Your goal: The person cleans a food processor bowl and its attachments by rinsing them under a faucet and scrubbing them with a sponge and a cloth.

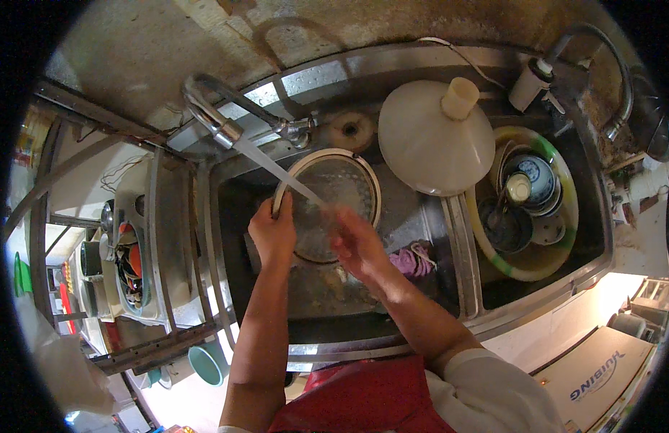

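My left hand (pixel 275 233) grips the left edge of a round, pale-rimmed item (pixel 373 178). Its middle looks see-through, but whether it is a glass lid or a fine sieve I cannot tell. Over its lower right part is my right hand (pixel 356 241), blurred, with the fingers curled; whether anything is in them is hidden. A stream of water (pixel 277 170) runs from the chrome faucet (pixel 226 132) down to the fingers of this hand. All of this is above the left basin of a metal sink (pixel 307 319). Bunched purple cloth or netting (pixel 413 261) lies in the basin, right of my right hand.
A large whitish dome with a knob (pixel 431 140) stands near the divider. In the right basin, a green-and-cream tub (pixel 550 260) holds bowls and dark pans. A second faucet (pixel 626 92) is far right. Left are a metal rack (pixel 164 243) and a teal bucket (pixel 207 365).
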Available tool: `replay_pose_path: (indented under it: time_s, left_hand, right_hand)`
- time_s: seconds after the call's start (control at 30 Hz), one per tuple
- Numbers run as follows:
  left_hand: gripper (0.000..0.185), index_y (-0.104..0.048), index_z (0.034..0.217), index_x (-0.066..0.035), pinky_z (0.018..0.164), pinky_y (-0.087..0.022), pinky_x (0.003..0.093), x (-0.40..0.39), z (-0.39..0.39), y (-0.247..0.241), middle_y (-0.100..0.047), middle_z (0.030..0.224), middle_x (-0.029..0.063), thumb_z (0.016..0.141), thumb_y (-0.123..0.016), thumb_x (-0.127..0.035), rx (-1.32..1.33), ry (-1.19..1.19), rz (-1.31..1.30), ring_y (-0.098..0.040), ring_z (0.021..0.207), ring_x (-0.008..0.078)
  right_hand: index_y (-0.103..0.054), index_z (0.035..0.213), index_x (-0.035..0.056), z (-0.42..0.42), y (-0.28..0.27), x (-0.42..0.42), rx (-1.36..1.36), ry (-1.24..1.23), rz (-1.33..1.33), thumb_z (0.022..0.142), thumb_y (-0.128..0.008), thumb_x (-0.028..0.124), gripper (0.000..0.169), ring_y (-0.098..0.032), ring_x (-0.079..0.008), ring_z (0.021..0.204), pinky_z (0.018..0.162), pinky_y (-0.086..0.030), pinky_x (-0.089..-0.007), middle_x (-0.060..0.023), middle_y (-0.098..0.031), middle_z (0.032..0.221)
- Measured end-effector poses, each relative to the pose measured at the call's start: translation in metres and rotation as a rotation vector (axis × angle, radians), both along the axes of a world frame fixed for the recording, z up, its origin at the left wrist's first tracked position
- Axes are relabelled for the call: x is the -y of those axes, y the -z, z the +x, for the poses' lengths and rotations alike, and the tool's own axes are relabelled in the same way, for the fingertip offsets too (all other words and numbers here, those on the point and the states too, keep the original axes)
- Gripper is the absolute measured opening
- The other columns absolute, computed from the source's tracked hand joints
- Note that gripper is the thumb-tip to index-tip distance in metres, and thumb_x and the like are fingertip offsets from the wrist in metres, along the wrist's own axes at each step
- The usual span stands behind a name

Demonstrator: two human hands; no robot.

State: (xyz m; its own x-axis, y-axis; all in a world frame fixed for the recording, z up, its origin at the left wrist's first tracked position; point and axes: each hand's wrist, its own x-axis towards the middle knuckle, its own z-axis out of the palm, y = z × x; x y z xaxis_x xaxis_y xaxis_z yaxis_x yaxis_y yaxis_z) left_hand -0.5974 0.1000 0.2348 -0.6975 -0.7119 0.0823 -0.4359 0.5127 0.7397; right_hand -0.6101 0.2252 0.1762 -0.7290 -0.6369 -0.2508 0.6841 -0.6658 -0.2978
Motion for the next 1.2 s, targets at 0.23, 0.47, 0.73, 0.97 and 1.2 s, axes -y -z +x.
replay_pose_path:
  time_s: [0.23, 0.47, 0.73, 0.97, 1.2]
  left_hand:
    - [0.025, -0.058, 0.074, 0.001, 0.05, -0.038, 0.0293, -0.002, 0.0, 0.013, -0.053, 0.056, 0.0113, 0.074, -0.061, -0.025, -0.045, 0.064, -0.036, -0.045, 0.05, 0.0151]
    - [0.027, -0.057, 0.07, 0.0, 0.048, -0.037, 0.0293, -0.002, 0.003, 0.011, -0.052, 0.055, 0.0107, 0.074, -0.061, -0.026, -0.07, 0.058, -0.002, -0.042, 0.048, 0.0148]
    - [0.028, -0.055, 0.068, 0.001, 0.047, -0.036, 0.0289, 0.0, -0.004, 0.011, -0.049, 0.052, 0.0088, 0.073, -0.062, -0.026, -0.023, 0.098, -0.069, -0.039, 0.048, 0.0141]
    - [0.023, -0.056, 0.07, 0.001, 0.047, -0.036, 0.0264, 0.003, -0.006, -0.002, -0.048, 0.053, 0.0079, 0.072, -0.063, -0.02, -0.011, 0.096, 0.01, -0.038, 0.05, 0.0095]
    - [0.02, -0.057, 0.073, 0.001, 0.046, -0.037, 0.0256, -0.01, -0.004, -0.012, -0.048, 0.051, 0.0062, 0.072, -0.063, -0.018, -0.039, 0.248, 0.223, -0.038, 0.047, 0.0078]
  right_hand:
    - [-0.053, 0.082, 0.0087, 0.005, 0.01, 0.007, -0.09, -0.204, -0.131, 0.084, -0.047, 0.033, 0.026, -0.037, -0.005, 0.042, 0.033, -0.025, -0.0177, 0.0023, -0.045, 0.057]
    - [-0.052, 0.072, 0.0098, 0.003, 0.003, -0.002, -0.391, -0.2, 0.386, 0.083, -0.047, 0.028, 0.021, -0.037, -0.0069, 0.04, 0.035, -0.026, -0.019, 0.0016, -0.048, 0.058]
    - [-0.051, 0.077, 0.0095, -0.008, 0.0, 0.012, -0.257, -0.203, -0.067, 0.085, -0.044, 0.031, 0.024, -0.036, -0.0042, 0.042, 0.034, -0.027, -0.0183, 0.0015, -0.047, 0.062]
    - [-0.054, 0.089, 0.0058, 0.021, 0.031, -0.001, -0.963, -0.263, 0.723, 0.081, -0.051, 0.033, 0.028, -0.046, -0.0072, 0.049, 0.038, -0.032, -0.0204, 0.0003, -0.048, 0.06]
    - [-0.048, 0.101, 0.0029, -0.017, 0.004, 0.009, -0.443, -0.295, 0.372, 0.078, -0.057, 0.033, 0.039, -0.051, -0.0115, 0.048, 0.038, -0.037, -0.0222, -0.0018, -0.049, 0.058]
